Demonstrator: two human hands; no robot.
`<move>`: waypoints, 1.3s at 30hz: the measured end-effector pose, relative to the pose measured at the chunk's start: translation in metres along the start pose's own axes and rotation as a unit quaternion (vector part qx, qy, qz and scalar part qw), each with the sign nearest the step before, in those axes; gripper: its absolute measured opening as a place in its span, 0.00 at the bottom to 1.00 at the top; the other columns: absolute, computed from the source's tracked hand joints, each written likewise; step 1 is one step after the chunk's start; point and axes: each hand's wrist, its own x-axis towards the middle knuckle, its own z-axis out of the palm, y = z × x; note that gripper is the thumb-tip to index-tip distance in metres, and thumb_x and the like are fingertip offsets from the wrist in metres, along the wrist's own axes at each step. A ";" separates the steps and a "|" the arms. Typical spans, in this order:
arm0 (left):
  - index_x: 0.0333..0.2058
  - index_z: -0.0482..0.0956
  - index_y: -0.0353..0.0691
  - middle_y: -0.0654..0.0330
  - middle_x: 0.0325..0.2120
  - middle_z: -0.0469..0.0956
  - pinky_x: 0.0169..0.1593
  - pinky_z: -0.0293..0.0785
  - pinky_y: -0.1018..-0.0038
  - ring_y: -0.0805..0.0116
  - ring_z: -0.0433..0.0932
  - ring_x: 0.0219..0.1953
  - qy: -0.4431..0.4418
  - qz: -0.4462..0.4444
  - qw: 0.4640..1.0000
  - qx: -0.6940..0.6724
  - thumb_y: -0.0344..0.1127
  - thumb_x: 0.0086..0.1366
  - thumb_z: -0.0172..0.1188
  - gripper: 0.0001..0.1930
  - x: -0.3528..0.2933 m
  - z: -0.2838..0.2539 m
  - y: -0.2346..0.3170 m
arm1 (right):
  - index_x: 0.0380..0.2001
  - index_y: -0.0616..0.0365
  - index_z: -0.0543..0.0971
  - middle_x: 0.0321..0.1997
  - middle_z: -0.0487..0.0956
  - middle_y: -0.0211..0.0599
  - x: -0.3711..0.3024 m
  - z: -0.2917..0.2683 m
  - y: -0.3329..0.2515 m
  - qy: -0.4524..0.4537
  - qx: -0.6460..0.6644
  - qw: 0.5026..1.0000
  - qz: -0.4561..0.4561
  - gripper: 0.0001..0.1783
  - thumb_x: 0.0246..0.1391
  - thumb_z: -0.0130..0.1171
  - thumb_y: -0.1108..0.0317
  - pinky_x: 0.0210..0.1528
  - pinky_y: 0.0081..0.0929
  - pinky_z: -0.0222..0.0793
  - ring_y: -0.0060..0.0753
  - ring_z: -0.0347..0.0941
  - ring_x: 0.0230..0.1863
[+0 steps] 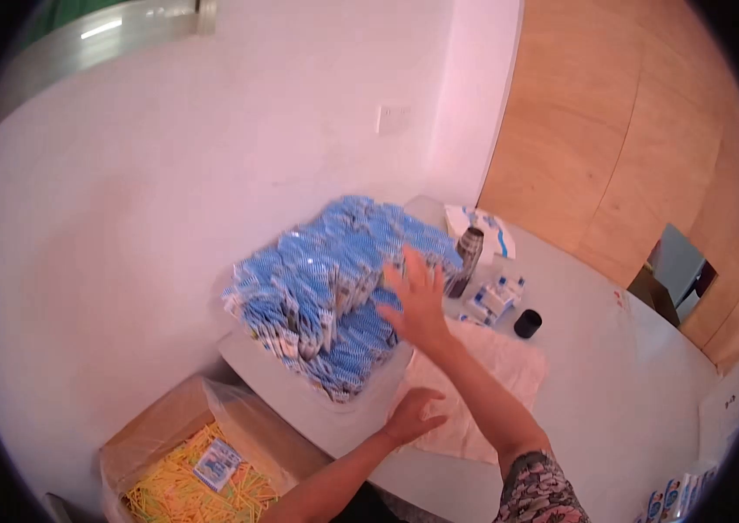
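A large heap of blue-and-white flat packets lies on the white table, against the wall. Fingers spread, my right hand reaches to the heap's right side and holds nothing that I can see. Whether its fingertips touch the packets, I cannot tell. My left hand hovers at the left edge of a pale pink cloth, with thumb and fingers apart and nothing between them.
Behind the cloth stand a dark bottle, small white-and-blue boxes and a black cap. At lower left, a plastic-lined cardboard box contains many thin yellow sticks and one packet. More blue-and-white packages sit at lower right.
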 end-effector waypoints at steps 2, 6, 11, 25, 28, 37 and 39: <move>0.46 0.75 0.39 0.51 0.43 0.74 0.55 0.65 0.64 0.52 0.70 0.50 -0.034 -0.015 0.999 -0.037 0.39 0.51 0.69 0.24 0.001 -0.005 0.018 | 0.60 0.46 0.65 0.70 0.53 0.48 -0.027 -0.024 -0.027 -0.012 0.034 0.999 -0.012 0.42 0.39 0.70 0.61 0.64 0.62 0.39 0.51 0.50 0.69; 0.45 0.77 0.39 0.53 0.45 0.75 0.55 0.66 0.64 0.55 0.71 0.51 -0.061 0.020 0.997 -0.031 0.34 0.53 0.67 0.19 -0.022 -0.040 0.088 | 0.57 0.50 0.69 0.68 0.56 0.49 -0.078 -0.075 -0.061 -0.021 0.064 0.998 -0.005 0.35 0.43 0.68 0.63 0.65 0.54 0.45 0.51 0.52 0.68; 0.36 0.80 0.36 0.54 0.38 0.80 0.48 0.74 0.67 0.59 0.78 0.44 0.002 0.036 0.999 0.007 0.25 0.53 0.65 0.10 -0.105 -0.100 0.155 | 0.54 0.56 0.71 0.64 0.62 0.49 -0.158 -0.086 -0.071 0.011 0.147 0.982 0.117 0.31 0.46 0.66 0.64 0.63 0.46 0.52 0.53 0.57 0.64; 0.38 0.79 0.32 0.55 0.33 0.79 0.47 0.70 0.70 0.65 0.75 0.39 0.304 -0.282 0.887 0.203 0.35 0.64 0.57 0.11 -0.334 -0.166 0.240 | 0.48 0.55 0.75 0.60 0.67 0.45 -0.226 -0.048 -0.159 -0.064 0.226 0.971 0.036 0.24 0.47 0.65 0.61 0.63 0.55 0.51 0.50 0.59 0.64; 0.39 0.79 0.31 0.55 0.33 0.78 0.47 0.69 0.70 0.64 0.75 0.39 0.360 -0.304 0.860 0.196 0.38 0.64 0.57 0.14 -0.335 -0.159 0.255 | 0.48 0.56 0.75 0.60 0.67 0.45 -0.244 -0.035 -0.166 -0.071 0.207 0.976 0.010 0.23 0.48 0.64 0.61 0.63 0.52 0.52 0.51 0.59 0.64; 0.32 0.81 0.33 0.54 0.29 0.80 0.42 0.73 0.70 0.63 0.78 0.33 0.336 -0.342 0.858 0.183 0.32 0.52 0.66 0.10 -0.388 -0.174 0.193 | 0.43 0.60 0.75 0.55 0.69 0.51 -0.262 -0.020 -0.166 -0.028 0.298 0.954 0.024 0.21 0.45 0.65 0.64 0.63 0.45 0.56 0.53 0.61 0.61; 0.32 0.81 0.33 0.57 0.27 0.81 0.41 0.73 0.71 0.68 0.78 0.32 0.281 -0.341 0.862 0.247 0.37 0.52 0.68 0.13 -0.369 -0.167 0.200 | 0.48 0.64 0.72 0.55 0.69 0.54 -0.259 -0.018 -0.157 -0.071 0.252 0.965 0.020 0.26 0.46 0.63 0.63 0.65 0.47 0.52 0.56 0.59 0.62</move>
